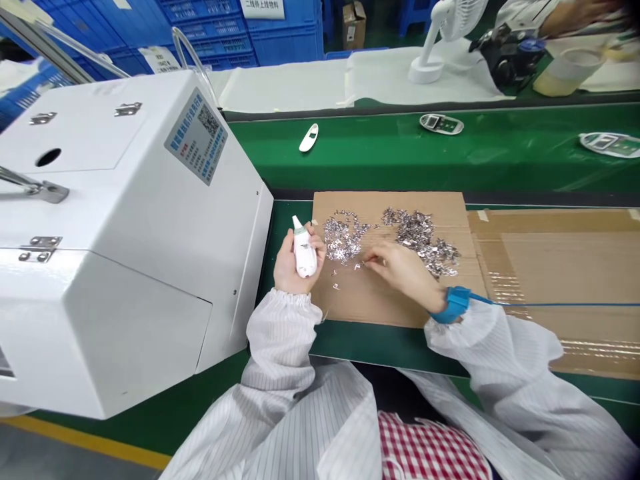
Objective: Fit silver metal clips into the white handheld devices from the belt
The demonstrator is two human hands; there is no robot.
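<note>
Left hand: The left hand (289, 271), palm up, is cradling a white device (305, 255); its grip is grasping the casing, with the pale conical tip pointing away from the person.
Right hand: The right hand (403, 268) is reaching in between two heaps, thumb and fingertips drawn together just above the cardboard; whether this grip is holding a small piece cannot be told.
Cardboard sheet: The sheet (370, 303) is lying on the green worktop (370, 342) and bearing a left heap (344, 239) and a right heap (423, 239) of small shiny metal pieces, a few lying loose near the hand.
Half-shells: On the green belt (360, 157), two white shells (441, 124) are each containing a green circuit board and a grey rectangular part; a smaller white piece (309, 138) is lying to their left.
Tub: A translucent tub (569, 72) is standing beyond the belt, showing pale yellow low down; its contents are remaining unclear.
Crates: Blue crates (287, 48) are standing in the background, hiding their contents.
Carton: A brown carton (354, 28) is sitting beside them, its interior indistinct.
</note>
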